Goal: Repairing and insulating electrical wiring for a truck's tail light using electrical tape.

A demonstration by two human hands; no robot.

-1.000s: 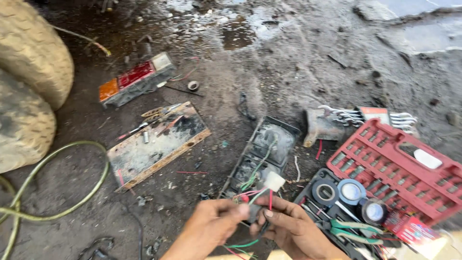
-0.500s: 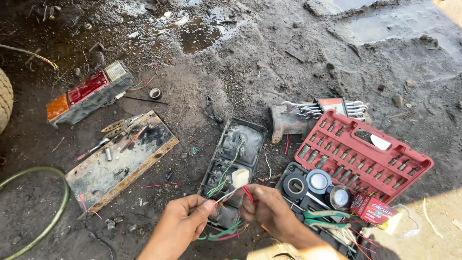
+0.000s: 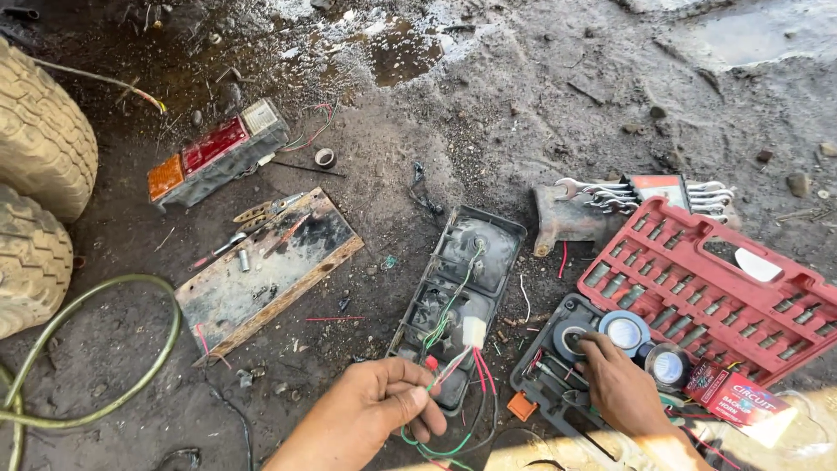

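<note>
Kneeling-height view over oily dirt ground [image 3: 523, 113]. Far out to the left of the left hand, two worn tyres [image 3: 39, 139] stacked at the frame edge, with a green hose [image 3: 131, 384] looping on the ground below them. Just right of the right hand, an open red socket case [image 3: 706, 296] full of sockets; beyond it, a set of spanners [image 3: 610, 196] lying on a rusty metal bracket. Ahead and left of the left hand, a dirty wooden board [image 3: 270, 270] carrying pliers and small bits; farther out past it, a tail-lamp unit [image 3: 214, 153] with red and orange lenses. Between the two hands, slightly ahead, the opened lamp housing [image 3: 462, 296] lies face-up, wiring spilling from it. Left hand [image 3: 379, 406] pinched shut on a bundle of thin red and green wires [image 3: 453, 366] that runs up to a small white connector [image 3: 473, 331] at the housing. Right hand [image 3: 615, 384] well apart from the left, resting on the black tool tray [image 3: 545, 384], fingers spread at a roll of black tape [image 3: 571, 338]; whether it actually grips the roll is hard to tell. Two round lidded tins [image 3: 626, 331] sit just beside those fingers.
</note>
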